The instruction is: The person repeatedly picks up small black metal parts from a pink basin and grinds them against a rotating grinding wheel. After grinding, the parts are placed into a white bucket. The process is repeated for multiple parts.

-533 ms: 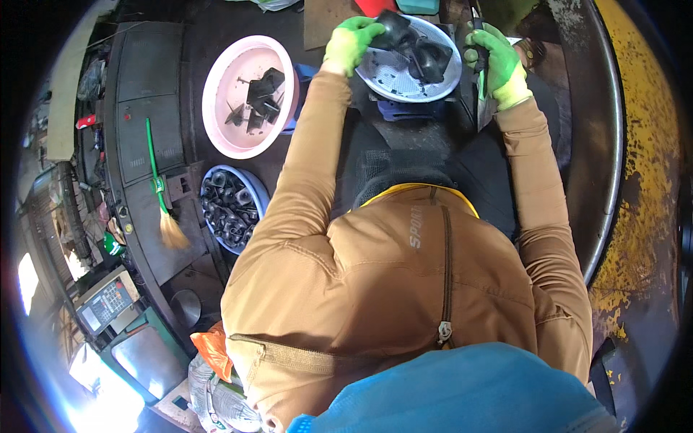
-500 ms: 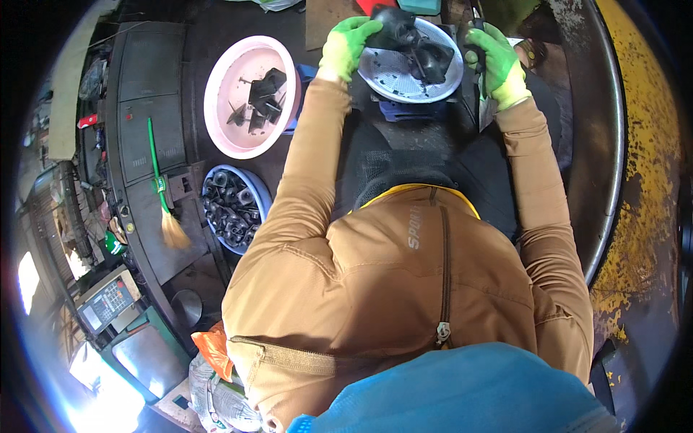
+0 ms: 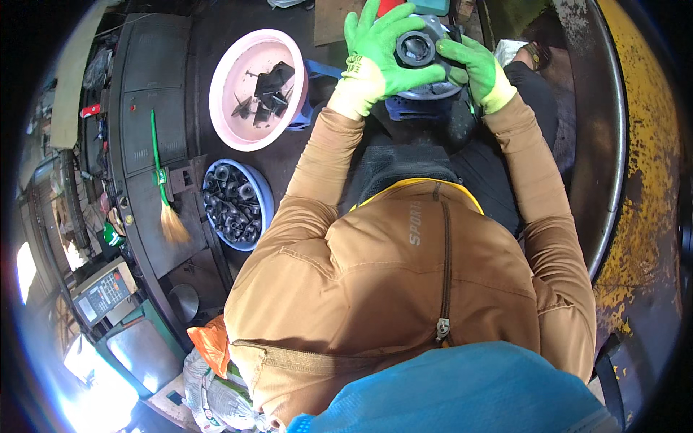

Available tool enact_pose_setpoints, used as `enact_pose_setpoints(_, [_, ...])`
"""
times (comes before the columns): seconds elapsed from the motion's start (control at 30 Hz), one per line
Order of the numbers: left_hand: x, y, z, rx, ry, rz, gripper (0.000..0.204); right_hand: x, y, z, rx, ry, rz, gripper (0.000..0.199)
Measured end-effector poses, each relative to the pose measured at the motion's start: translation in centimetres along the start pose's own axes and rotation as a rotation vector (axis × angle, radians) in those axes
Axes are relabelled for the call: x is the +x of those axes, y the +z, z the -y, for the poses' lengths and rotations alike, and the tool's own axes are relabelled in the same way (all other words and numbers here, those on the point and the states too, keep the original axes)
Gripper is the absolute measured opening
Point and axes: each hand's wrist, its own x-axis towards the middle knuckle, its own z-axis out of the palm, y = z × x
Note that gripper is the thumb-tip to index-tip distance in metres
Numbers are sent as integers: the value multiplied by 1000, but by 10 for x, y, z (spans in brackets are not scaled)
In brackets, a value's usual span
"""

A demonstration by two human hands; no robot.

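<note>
My left hand (image 3: pixel 393 54), in a green and yellow glove, has its thumb and fingers around a black molded part (image 3: pixel 415 49) with a round ringed opening facing up. My right hand (image 3: pixel 475 66), gloved alike, is closed at the part's right side, its fingertips against it. A dark piece shows at those fingers, too covered to name. Below both hands is a white basin (image 3: pixel 431 92), mostly hidden, on a blue stool (image 3: pixel 415 110).
A pink basin (image 3: pixel 225 130) at left holds several black pieces (image 3: pixel 271 90). Nearer, a blue basin (image 3: pixel 268 206) is full of black molded parts (image 3: pixel 232 206). A green-handled broom (image 3: pixel 160 166) lies against dark cabinets. A rusty yellow metal edge (image 3: pixel 642 180) runs along the right.
Both hands have come together over the white basin. The left has raised a black part with its round opening turned up. The pointed blade seen in the right hand no longer shows.
</note>
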Motion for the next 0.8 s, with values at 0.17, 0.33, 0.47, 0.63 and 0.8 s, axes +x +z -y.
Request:
enact_pose_setpoints(0.17, [6,-6,-5,-560,-361,35,66,12,-4,-7,-17,55,13,31])
enact_pose_setpoints(0.33, [5,2,-30,-1285,-829,-137,44,15,-3,-52,-648,-433,0,37])
enact_pose_setpoints(0.47, [7,9,-48,-1122,-774,-151,38,19,-1,-79,-265,-644,50,42])
enact_pose_setpoints(0.63, [8,11,-60,-1098,-754,-197,28,21,-5,-67,-1064,-955,-184,37])
enact_pose_setpoints(0.8, [8,7,-57,-1002,-706,-217,31,19,0,-47,-761,-765,9,37])
